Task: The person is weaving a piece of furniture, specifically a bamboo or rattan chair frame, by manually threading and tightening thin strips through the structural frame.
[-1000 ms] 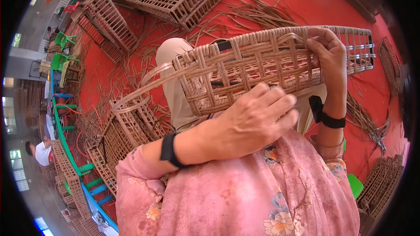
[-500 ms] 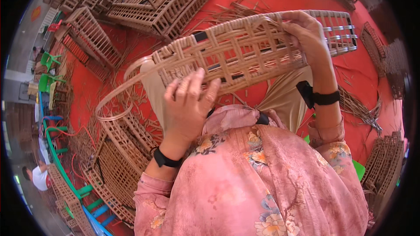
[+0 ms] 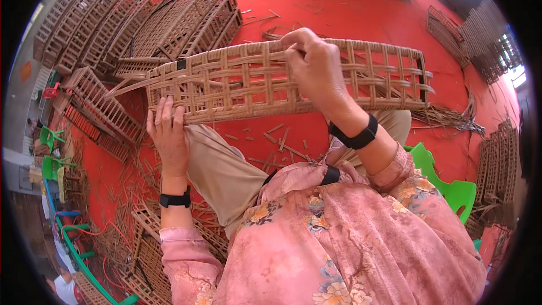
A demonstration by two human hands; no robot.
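A long, shallow woven basket [image 3: 265, 82] with an open lattice side lies across in front of me, above my knees. My left hand [image 3: 171, 141] holds its near left corner, fingers laid over the edge weave. Over the middle of the lattice, my right hand [image 3: 319, 68] is closed in a pinch at the upper rim, on what looks like a brown weaving strip; its fingertips partly hide it. A length of strip [image 3: 129, 86] sticks out past the basket's left end. Short black bands mark the rim at left and the right end.
Stacked woven baskets [image 3: 186, 20] stand at the far left, more [image 3: 499, 164] at the right. Strip offcuts [image 3: 282, 147] litter the red floor. A green chair [image 3: 446, 186] is close on my right; another basket [image 3: 149, 254] lies low on my left. A bundle of strips [image 3: 451, 118] lies at right.
My right hand has moved left from the basket's right part to its middle. My left hand has shifted left onto the corner. The large strip loop at left has shrunk to a short straight length.
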